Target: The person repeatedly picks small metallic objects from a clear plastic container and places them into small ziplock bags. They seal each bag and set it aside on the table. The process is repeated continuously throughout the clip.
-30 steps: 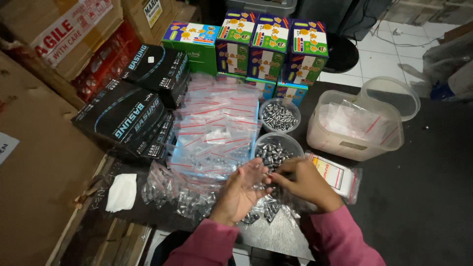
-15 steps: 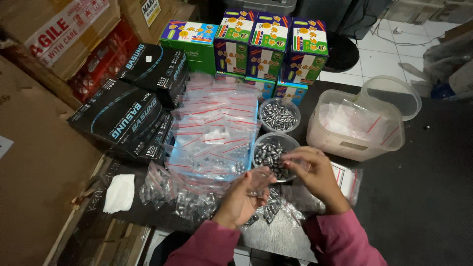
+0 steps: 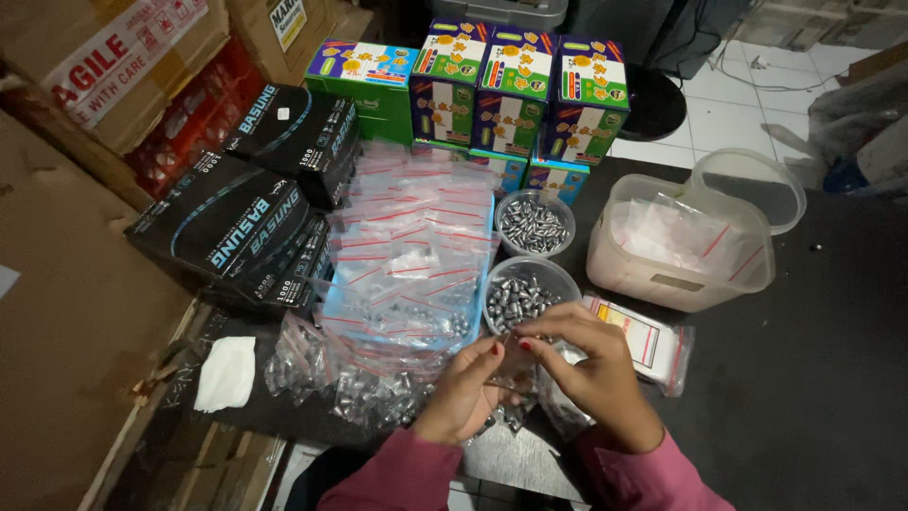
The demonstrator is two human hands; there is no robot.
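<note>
My left hand [image 3: 465, 390] and my right hand [image 3: 588, 364] meet over the near edge of the dark table, both pinching one small clear zip bag [image 3: 515, 364] with small grey metal pieces in it. Just beyond my fingers stands a clear round tub [image 3: 498, 280] full of the same grey pieces, and a second such tub [image 3: 535, 223] sits behind it. A heap of filled small bags [image 3: 374, 393] lies to the left of my left hand. A spread pile of clear zip bags with red strips [image 3: 411, 251] covers the table's middle.
Black boxes [image 3: 241, 227] are stacked at the left, colourful cartons [image 3: 473, 90] at the back. A big clear container [image 3: 676, 241] with bags stands at the right, its lid [image 3: 747, 185] behind it. A pack of bags [image 3: 648, 345] lies by my right hand, a white tissue [image 3: 225, 372] far left.
My hands have shifted slightly right and toward the near tub, still working the small bag between the fingers. The camera has tilted a little.
</note>
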